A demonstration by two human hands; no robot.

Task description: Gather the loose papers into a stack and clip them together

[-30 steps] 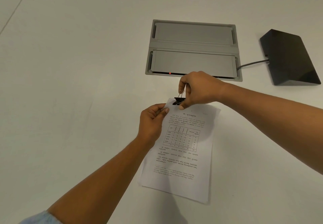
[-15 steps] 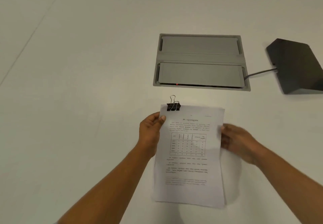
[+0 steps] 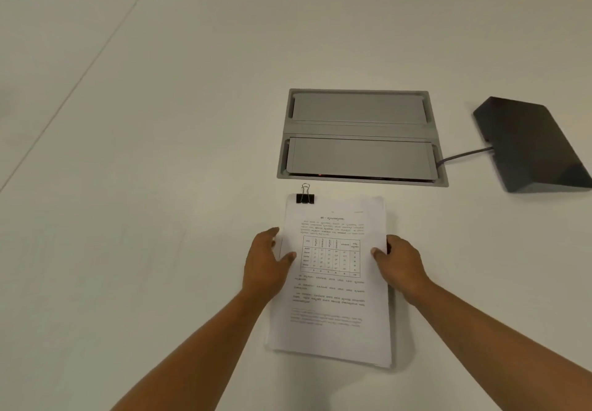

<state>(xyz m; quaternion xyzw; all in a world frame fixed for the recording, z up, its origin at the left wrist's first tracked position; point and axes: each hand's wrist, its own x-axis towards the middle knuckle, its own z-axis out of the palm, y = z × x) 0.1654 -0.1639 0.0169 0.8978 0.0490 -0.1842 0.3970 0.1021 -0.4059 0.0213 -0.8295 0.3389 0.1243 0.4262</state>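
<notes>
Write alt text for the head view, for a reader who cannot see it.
The left hand and right hand hold a paper stack by its side edges over a white table, a black binder clip on its far left corner. Beyond lie a grey flap panel and a black device.

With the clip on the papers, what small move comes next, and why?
Probably release the stack of white printed papers onto the white table: the black binder clip already bites its far left corner, and the left hand and right hand merely hold its sides.
</notes>
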